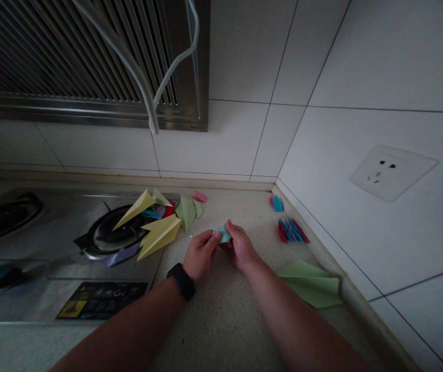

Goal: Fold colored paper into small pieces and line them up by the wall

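A small piece of light blue folded paper (223,234) is pinched between my two hands above the countertop. My left hand (201,251), with a dark watch on its wrist, grips the paper's left side, thumb on top. On the other side, my right hand (240,246) holds the right edge between thumb and fingers. Fingertips hide the lower part of the paper, so its full shape cannot be made out. To the right lie a row of red and blue folded papers (293,230) and a smaller blue and pink folded bunch (276,203).
Yellow paper planes (161,236) and other folded papers lie over the gas stove (58,227) at left. A pink folded paper (200,196) is near the back wall. A green paper plane (312,284) rests beside my right forearm. A range hood (190,116) hangs above.
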A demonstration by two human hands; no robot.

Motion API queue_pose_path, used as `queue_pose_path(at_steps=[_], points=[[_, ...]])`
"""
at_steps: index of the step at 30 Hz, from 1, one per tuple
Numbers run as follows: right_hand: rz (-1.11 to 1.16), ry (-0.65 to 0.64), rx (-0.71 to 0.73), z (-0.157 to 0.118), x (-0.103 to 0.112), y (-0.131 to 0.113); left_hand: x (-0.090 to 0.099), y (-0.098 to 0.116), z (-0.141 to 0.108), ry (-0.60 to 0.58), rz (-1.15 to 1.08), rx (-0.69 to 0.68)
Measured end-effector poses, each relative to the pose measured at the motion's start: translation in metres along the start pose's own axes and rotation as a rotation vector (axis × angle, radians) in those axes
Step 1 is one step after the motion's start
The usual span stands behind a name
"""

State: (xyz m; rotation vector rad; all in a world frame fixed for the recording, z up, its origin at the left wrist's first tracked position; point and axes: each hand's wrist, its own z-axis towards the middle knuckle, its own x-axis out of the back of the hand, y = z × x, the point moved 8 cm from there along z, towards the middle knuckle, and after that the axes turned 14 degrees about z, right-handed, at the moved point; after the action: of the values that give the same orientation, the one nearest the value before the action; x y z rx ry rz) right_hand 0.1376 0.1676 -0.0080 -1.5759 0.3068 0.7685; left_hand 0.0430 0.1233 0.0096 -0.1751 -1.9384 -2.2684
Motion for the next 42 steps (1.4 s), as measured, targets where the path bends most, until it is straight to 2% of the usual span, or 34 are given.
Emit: queue_pose_path(at_steps=[9, 16, 23, 28, 34, 42], points=[[-0.109, 0.009, 0.093, 0.003, 0.005, -0.002, 0.003, -0.001, 0.001, 0.048, -0.009, 0.03], [-0.226, 0.044, 0.15, 0.002, 0.006, -0.008, -0.001, -0.006, 0.003, 0.015, -0.089, 0.035], [-0.137, 0.012, 0.122, 0.0, 0.001, -0.01, 0.008, -0.009, 0.004, 0.124, -0.24, 0.095], [-0.088, 0.01, 0.079, 0.003, 0.005, -0.006, 0.011, -0.012, 0.004, 0.174, -0.281, 0.126], [-0.171, 0.016, 0.098, 0.004, 0.006, -0.007, 0.006, -0.01, 0.004, 0.115, -0.262, 0.099], [-0.195, -0.004, 0.124, 0.005, 0.006, -0.008, 0.008, -0.012, 0.006, 0.132, -0.231, 0.067]])
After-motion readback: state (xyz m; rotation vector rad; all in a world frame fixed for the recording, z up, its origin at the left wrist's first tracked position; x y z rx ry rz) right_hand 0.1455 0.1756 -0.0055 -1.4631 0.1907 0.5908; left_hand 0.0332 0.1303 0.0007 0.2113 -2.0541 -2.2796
